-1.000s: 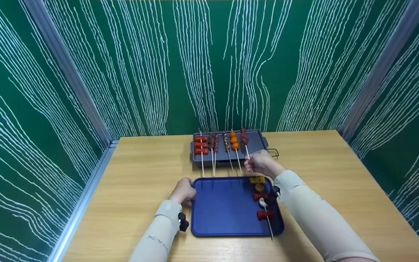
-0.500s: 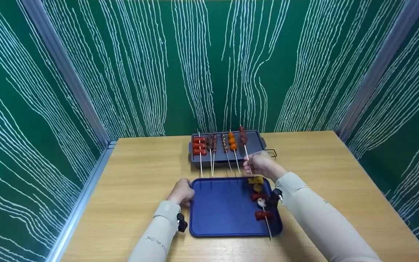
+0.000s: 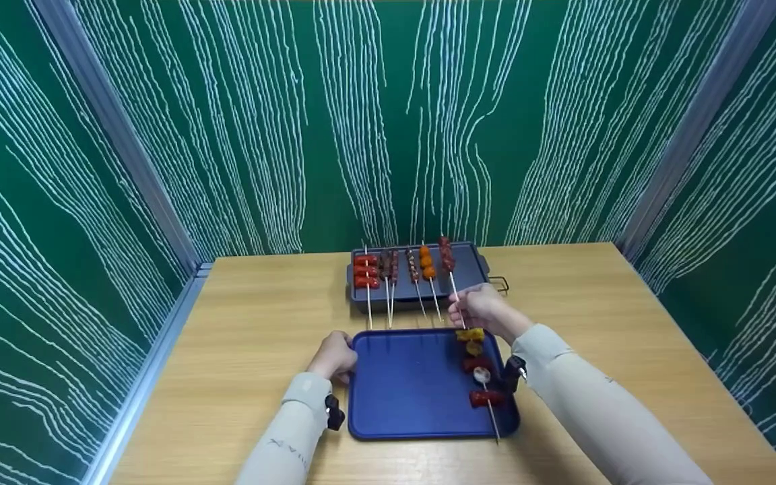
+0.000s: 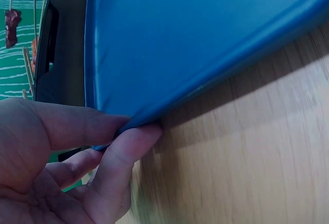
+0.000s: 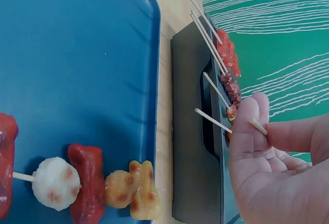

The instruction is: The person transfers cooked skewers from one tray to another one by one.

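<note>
My right hand (image 3: pixel 486 310) pinches the bare stick of a dark red meat skewer (image 3: pixel 447 256) between thumb and fingers. In the left wrist view that meat skewer (image 4: pixel 13 28) appears raised above the grill. My left hand (image 3: pixel 335 356) grips the left rim of a blue tray (image 3: pixel 408 387), thumb above and fingers beneath. Along the tray's right side lies a mixed skewer (image 3: pixel 482 399) with red, white and yellow pieces. Behind the tray stands a dark grill (image 3: pixel 470 263).
On the grill rest a red sausage skewer (image 3: pixel 366 271), two dark meat skewers (image 3: pixel 388 266), a thin speckled skewer (image 3: pixel 413 265) and an orange ball skewer (image 3: pixel 427 263), with sticks jutting toward the tray. A wire handle (image 3: pixel 501 284) sticks out at right. Green patterned walls enclose the wooden table (image 3: pixel 246 337).
The head view has shifted slightly. My right hand, with the meat skewer in it, has come a little nearer the tray. My left hand keeps its grip on the rim.
</note>
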Demonstrator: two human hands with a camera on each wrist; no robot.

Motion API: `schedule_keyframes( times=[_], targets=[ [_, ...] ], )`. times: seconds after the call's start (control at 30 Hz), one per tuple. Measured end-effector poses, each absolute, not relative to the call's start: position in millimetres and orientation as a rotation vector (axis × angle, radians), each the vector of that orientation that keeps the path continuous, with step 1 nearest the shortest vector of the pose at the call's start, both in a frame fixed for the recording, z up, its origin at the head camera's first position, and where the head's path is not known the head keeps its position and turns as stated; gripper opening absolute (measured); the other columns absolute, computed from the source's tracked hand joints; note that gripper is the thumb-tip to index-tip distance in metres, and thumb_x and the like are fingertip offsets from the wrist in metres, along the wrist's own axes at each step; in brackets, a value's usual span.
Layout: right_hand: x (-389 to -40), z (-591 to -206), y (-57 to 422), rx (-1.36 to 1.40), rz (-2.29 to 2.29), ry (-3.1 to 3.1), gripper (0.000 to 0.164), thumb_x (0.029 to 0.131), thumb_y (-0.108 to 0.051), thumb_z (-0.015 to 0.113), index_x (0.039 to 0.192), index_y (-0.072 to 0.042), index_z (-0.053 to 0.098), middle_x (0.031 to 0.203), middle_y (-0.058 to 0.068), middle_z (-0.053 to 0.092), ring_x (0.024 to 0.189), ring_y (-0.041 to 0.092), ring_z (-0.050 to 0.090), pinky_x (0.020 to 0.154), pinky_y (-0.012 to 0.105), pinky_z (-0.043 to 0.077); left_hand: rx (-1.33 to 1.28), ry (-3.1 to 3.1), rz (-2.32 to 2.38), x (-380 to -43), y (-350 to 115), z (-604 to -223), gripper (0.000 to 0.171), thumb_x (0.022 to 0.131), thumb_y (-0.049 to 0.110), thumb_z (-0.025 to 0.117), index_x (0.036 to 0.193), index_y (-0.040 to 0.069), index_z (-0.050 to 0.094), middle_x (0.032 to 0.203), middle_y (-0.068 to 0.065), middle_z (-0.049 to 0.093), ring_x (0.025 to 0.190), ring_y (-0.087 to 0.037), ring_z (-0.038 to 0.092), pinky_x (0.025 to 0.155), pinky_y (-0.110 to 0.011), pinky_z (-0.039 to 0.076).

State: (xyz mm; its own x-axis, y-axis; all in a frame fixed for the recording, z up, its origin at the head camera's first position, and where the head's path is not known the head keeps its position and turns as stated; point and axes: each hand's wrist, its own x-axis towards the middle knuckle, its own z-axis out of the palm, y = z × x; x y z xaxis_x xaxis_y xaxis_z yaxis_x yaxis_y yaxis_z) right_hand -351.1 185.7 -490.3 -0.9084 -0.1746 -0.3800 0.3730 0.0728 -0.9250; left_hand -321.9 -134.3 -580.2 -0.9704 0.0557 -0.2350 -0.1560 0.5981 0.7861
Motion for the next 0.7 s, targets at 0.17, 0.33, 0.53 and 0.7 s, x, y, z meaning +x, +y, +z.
schedule_keyframes(
  times=[0.17,0.33,0.53,0.7],
  targets=[
    [-346.1,-490.8,188.0,0.176,-1.890,1.966,0.018,0.105,0.011,0.043,0.108,0.002,0.058,0.075,0.004,0.069,0.065,0.014,0.068,0.064,0.028,0.065,-0.066,2.591,1.318,-323.0,-135.4,-581.7,0.015,0.081,-0.008,0.046,0.084,0.005,0.053,0.074,-0.011,0.060,0.038,-0.016,0.059,0.037,-0.032,0.058],
    [-340.6,-487.6,192.5,0.181,-1.852,2.004,0.016,0.107,0.008,0.044,0.111,0.002,0.059,0.079,0.005,0.072,0.070,0.015,0.071,0.068,0.029,0.066,-0.089,2.596,1.299,-324.0,-136.0,-581.6,0.015,0.082,-0.008,0.047,0.085,0.005,0.053,0.077,-0.013,0.061,0.039,-0.016,0.059,0.036,-0.031,0.056],
    [-335.5,-483.8,197.5,0.167,-1.836,2.023,0.016,0.107,0.007,0.046,0.112,0.003,0.060,0.083,0.007,0.074,0.075,0.016,0.073,0.071,0.030,0.067,-0.095,2.611,1.276,-325.1,-135.5,-582.1,0.016,0.083,-0.010,0.048,0.088,0.003,0.056,0.079,-0.015,0.064,0.040,-0.019,0.062,0.038,-0.034,0.059],
    [-332.9,-483.4,200.7,0.137,-1.824,2.033,0.016,0.107,0.008,0.044,0.115,0.006,0.058,0.083,0.007,0.073,0.074,0.016,0.073,0.069,0.029,0.068,-0.110,2.603,1.274,-324.3,-134.9,-581.7,0.018,0.084,-0.011,0.048,0.093,0.000,0.058,0.085,-0.019,0.066,0.040,-0.019,0.062,0.039,-0.034,0.060]
  ],
)
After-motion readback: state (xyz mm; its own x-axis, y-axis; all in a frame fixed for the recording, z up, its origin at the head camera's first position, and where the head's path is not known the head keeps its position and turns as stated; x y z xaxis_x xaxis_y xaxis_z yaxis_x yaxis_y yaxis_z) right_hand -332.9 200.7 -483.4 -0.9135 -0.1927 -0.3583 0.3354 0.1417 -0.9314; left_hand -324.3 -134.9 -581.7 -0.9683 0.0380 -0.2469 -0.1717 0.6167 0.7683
